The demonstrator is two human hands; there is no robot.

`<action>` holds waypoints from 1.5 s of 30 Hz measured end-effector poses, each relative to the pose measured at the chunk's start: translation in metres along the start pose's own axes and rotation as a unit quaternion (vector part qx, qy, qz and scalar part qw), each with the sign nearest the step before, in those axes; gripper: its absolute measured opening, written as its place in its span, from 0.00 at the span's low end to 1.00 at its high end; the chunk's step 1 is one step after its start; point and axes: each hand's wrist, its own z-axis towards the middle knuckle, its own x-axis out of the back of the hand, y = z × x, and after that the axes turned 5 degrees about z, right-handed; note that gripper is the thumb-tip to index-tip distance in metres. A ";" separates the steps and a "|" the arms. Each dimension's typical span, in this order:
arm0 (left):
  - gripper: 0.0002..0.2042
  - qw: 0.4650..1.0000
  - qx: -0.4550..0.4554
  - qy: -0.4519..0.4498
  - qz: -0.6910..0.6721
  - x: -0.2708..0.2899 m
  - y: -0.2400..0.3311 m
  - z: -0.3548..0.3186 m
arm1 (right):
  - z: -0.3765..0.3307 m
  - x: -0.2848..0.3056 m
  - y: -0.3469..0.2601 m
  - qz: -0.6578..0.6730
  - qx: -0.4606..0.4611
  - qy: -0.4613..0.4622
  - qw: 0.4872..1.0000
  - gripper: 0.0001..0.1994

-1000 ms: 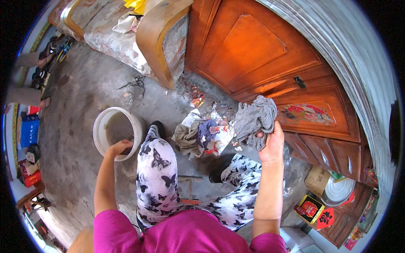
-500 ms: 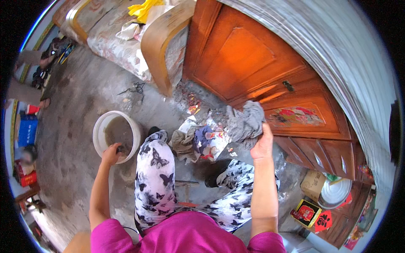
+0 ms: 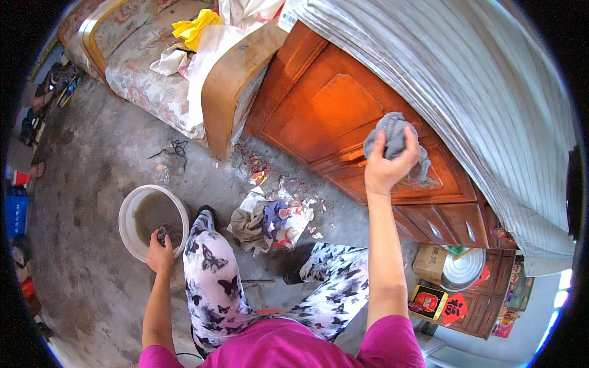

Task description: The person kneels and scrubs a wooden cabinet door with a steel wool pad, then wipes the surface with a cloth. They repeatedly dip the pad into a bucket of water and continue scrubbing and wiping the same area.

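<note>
Head view: the right hand (image 3: pixel 385 165) is raised against the orange-brown wooden door (image 3: pixel 343 116), its fingers bunched around a grey rag (image 3: pixel 392 138) that it presses to the panel. A second ago that hand was lower, holding the same rag just above the pile of cloths and paper scraps (image 3: pixel 270 218) on the floor; half a second ago it was beginning to rise. So the rag has gone from the floor pile up onto the door face, which I judge to mean that picking up is over and wiping of the wood is starting, with nearly all of the panel not yet covered.

The left hand (image 3: pixel 161 254) rests on the near rim of the white basin (image 3: pixel 153 214), curled over something small and dark at the edge of the murky water; what it pinches is too small to tell. It has stayed at that rim through all three moments, so the basin is kept steady and within reach.

The person crouches on the concrete floor (image 3: pixel 92 159) in butterfly-print trousers, knees between basin and pile. A floral sofa (image 3: pixel 147 80) stands well apart at the upper left
</note>
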 end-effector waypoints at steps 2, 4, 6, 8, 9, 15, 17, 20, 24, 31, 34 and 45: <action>0.20 1.000 -0.010 -0.011 -0.021 0.000 0.003 -0.003 | 0.014 -0.016 0.004 -0.068 0.121 -0.002 0.990 0.18; 0.19 0.998 -0.040 0.028 -0.029 -0.005 0.001 -0.004 | 0.031 -0.039 -0.003 -0.050 0.135 0.008 0.990 0.19; 0.18 0.999 -0.029 0.013 -0.016 -0.003 -0.002 -0.003 | 0.047 -0.066 -0.023 -0.030 0.151 0.011 0.988 0.20; 0.18 0.999 -0.032 0.001 -0.011 0.001 0.000 -0.004 | 0.055 -0.093 -0.039 0.041 0.176 -0.017 0.983 0.23; 0.18 1.000 -0.028 0.000 -0.012 0.002 0.001 -0.002 | 0.053 -0.107 -0.047 0.076 0.183 -0.038 0.979 0.24; 0.18 0.998 -0.049 0.032 -0.038 -0.009 -0.010 0.000 | -0.052 -0.144 -0.024 -0.081 0.376 -0.331 0.862 0.14; 0.18 0.997 -0.064 0.022 -0.049 -0.012 0.005 -0.005 | -0.117 -0.127 0.025 -0.032 0.345 -0.495 0.797 0.13; 0.18 0.998 -0.054 0.025 -0.032 -0.005 0.010 -0.005 | -0.157 -0.095 0.035 0.023 0.208 -0.607 0.766 0.12; 0.18 0.997 -0.051 0.051 -0.022 -0.004 -0.004 -0.001 | -0.036 -0.048 -0.017 0.096 0.249 -0.382 0.884 0.17; 0.18 0.998 -0.051 0.025 -0.012 -0.011 -0.006 0.000 | 0.025 -0.053 0.011 -0.085 0.247 -0.123 0.957 0.23; 0.18 0.999 -0.041 0.026 -0.003 -0.002 -0.007 0.001 | -0.044 -0.089 0.013 -0.071 0.174 -0.123 0.974 0.23; 0.18 0.995 -0.059 0.074 -0.034 -0.017 -0.012 0.005 | -0.145 -0.093 0.000 0.049 0.082 -0.587 0.804 0.25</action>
